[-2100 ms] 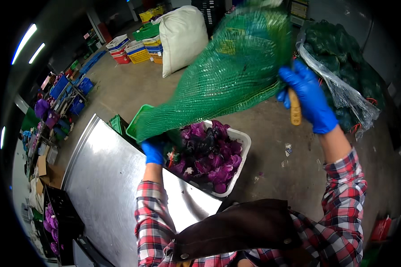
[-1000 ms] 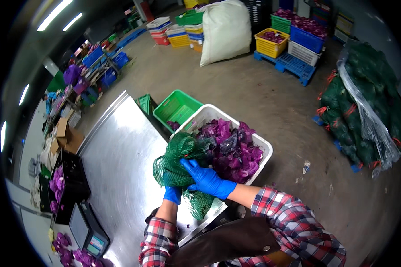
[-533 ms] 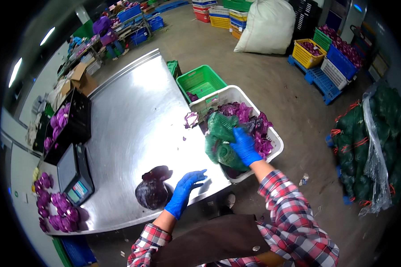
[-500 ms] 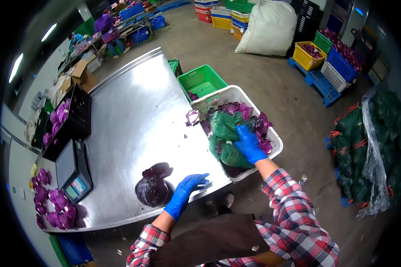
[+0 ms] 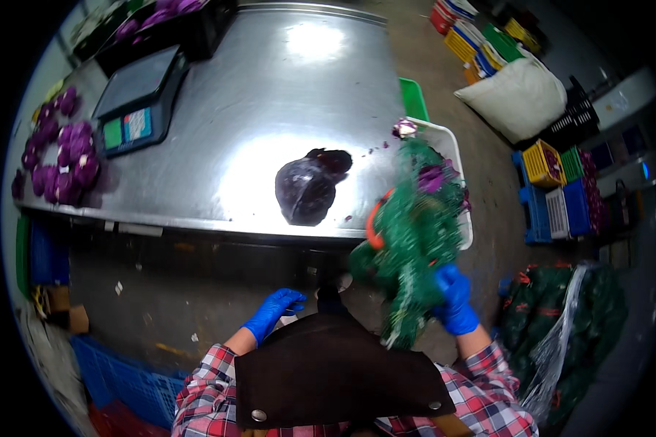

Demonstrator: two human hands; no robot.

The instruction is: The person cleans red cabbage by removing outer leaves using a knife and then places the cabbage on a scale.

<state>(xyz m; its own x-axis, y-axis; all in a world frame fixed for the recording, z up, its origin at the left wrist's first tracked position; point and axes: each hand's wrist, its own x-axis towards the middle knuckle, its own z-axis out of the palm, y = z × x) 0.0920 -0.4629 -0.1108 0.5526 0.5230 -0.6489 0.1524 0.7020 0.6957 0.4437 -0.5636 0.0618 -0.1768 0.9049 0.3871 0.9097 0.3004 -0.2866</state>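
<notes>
Green netting [image 5: 408, 247] in curled right hand [image 5: 455, 300]

Glare [image 5: 315, 41] is thrown across the metal table [image 5: 233, 102]; the floor [image 5: 490, 171] is dotted with scraps [image 5: 119, 288]; a pale wall [image 5: 30, 105] is seen at left.

Shiny metal table [image 5: 233, 102], dark purple cabbage [image 5: 304, 193] at 4 o'clock, small scraps [image 5: 385, 145] at 3 o'clock, clustered purple vegetables [image 5: 67, 160] at 9 o'clock, scale [image 5: 138, 95] beside them, black crate [image 5: 197, 35] at 11 o'clock
</notes>
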